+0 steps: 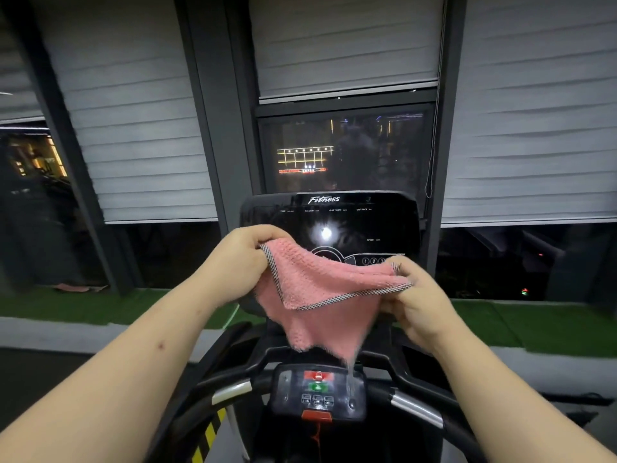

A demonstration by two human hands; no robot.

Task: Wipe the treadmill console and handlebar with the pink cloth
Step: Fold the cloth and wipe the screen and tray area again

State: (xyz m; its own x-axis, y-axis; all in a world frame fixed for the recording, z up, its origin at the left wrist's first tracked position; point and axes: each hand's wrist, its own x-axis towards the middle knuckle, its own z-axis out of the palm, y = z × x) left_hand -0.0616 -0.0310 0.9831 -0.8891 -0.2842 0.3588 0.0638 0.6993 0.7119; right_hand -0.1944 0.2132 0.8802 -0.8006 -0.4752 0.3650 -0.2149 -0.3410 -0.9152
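Observation:
A pink cloth with a checked hem hangs spread in the air in front of the treadmill console, a black glossy panel marked "Fitness". My left hand grips the cloth's upper left corner. My right hand pinches its right corner. The cloth covers the console's lower middle; whether it touches the panel I cannot tell. Below it lies the black handlebar with silver grip plates and a small control pad with red and green buttons.
Grey window blinds and dark window glass stand behind the console. A strip of green artificial turf runs along the floor beyond the treadmill. Yellow-black hazard striping shows at the lower left of the machine.

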